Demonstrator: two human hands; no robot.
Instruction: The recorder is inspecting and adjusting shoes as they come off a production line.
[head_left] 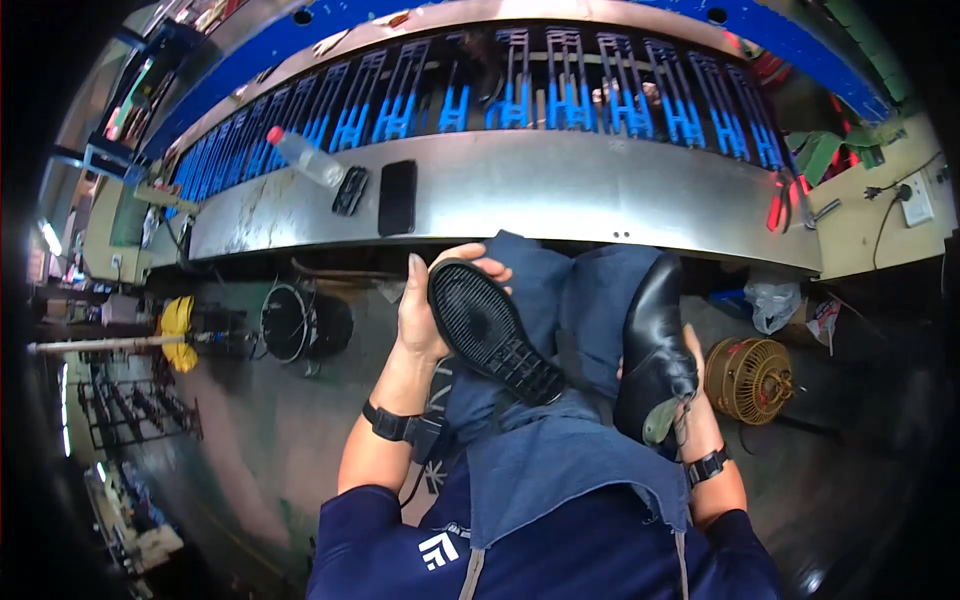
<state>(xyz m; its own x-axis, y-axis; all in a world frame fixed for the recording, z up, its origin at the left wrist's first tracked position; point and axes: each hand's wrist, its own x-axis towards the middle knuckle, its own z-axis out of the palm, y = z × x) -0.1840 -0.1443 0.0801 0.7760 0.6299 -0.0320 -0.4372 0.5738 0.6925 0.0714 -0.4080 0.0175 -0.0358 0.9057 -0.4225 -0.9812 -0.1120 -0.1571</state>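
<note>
My left hand (420, 312) grips a black shoe (482, 322) with its ribbed sole turned up toward me. The thumb stands along the sole's edge and the fingertips show past the toe. A second shoe (655, 335), black and smooth, rests over my right thigh with its toe pointing away from me. My right hand (697, 405) holds it from the outer side, and most of those fingers are hidden behind it. A greenish-grey patch shows near its heel end. Under both shoes lies a blue-grey apron (570, 465) across my lap.
Ahead runs a metal worktop (520, 185) carrying a phone (398, 197), a clear bottle (305, 158), a small black object (350, 191) and red-handled pliers (778, 203). Blue-tipped racks (565, 105) line its far side. A yellowish fan (750, 380) stands right, a round black bin (305, 322) left.
</note>
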